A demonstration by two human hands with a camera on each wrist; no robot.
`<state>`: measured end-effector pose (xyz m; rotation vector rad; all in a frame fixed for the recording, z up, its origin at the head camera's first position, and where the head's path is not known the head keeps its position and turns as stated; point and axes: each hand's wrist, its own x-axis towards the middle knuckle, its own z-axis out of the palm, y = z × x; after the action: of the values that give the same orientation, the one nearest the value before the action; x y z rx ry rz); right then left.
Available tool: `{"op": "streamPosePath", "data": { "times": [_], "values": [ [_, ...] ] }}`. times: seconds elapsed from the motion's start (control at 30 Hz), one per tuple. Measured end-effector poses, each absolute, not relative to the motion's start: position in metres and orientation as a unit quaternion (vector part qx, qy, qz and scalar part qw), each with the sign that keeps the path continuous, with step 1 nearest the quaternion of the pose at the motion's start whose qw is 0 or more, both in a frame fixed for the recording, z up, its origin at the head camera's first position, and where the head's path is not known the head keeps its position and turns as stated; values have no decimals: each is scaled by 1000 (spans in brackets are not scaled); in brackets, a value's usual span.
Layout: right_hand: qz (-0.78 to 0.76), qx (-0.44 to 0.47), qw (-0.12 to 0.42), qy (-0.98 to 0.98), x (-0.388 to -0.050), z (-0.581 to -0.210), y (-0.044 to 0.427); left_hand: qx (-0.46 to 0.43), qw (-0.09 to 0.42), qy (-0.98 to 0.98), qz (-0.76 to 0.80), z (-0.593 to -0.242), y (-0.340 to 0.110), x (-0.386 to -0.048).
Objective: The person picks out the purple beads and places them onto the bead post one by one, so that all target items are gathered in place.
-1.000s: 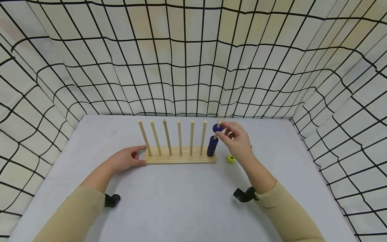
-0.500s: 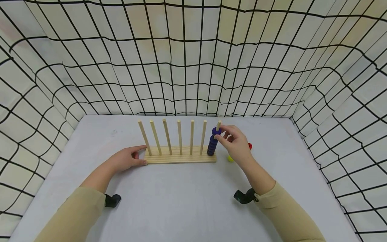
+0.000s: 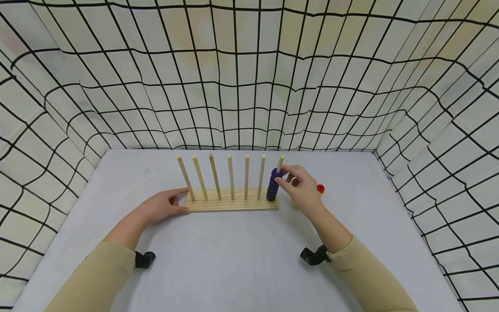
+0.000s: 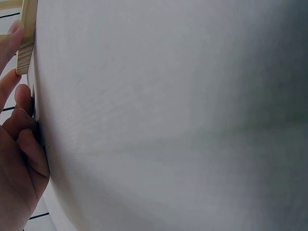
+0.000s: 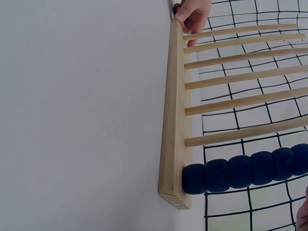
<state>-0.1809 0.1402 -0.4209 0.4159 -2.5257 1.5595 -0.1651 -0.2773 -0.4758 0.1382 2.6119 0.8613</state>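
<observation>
A wooden base [image 3: 234,207] carries a row of upright wooden pegs [image 3: 231,177]. My left hand [image 3: 165,203] grips its left end, thumb at the front and index finger behind; the left wrist view shows these fingers on the base's end [image 4: 29,36]. Dark blue beads [image 5: 240,173] are stacked on the rightmost peg. At the top of that stack, my right hand [image 3: 302,186] pinches the uppermost blue bead [image 3: 277,173] between thumb and fingers. The peg's bare tip [image 3: 281,159] sticks out above it. Only a bit of the right hand shows in the right wrist view.
Behind the right hand lie a red bead [image 3: 320,188] and a mostly hidden yellow bead [image 3: 295,206]. The base stands on a white tabletop [image 3: 218,260]. White walls with black netting [image 3: 241,99] rise around the back and sides.
My right hand has slid the top blue bead down the rightmost peg onto the stack. More of the red bead shows now. The left hand stays on the base.
</observation>
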Motion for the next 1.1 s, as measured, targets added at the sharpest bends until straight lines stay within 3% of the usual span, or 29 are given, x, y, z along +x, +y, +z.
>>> {"op": "streamPosePath", "data": {
  "times": [0.83,1.1],
  "values": [
    [513,146,52,-844,-181,-433,143,47,194,929,313,-474,-277,-163],
    [512,172,71,-839,-182,-434,151,45,195,928,314,-475,-278,-163]
  ]
}}
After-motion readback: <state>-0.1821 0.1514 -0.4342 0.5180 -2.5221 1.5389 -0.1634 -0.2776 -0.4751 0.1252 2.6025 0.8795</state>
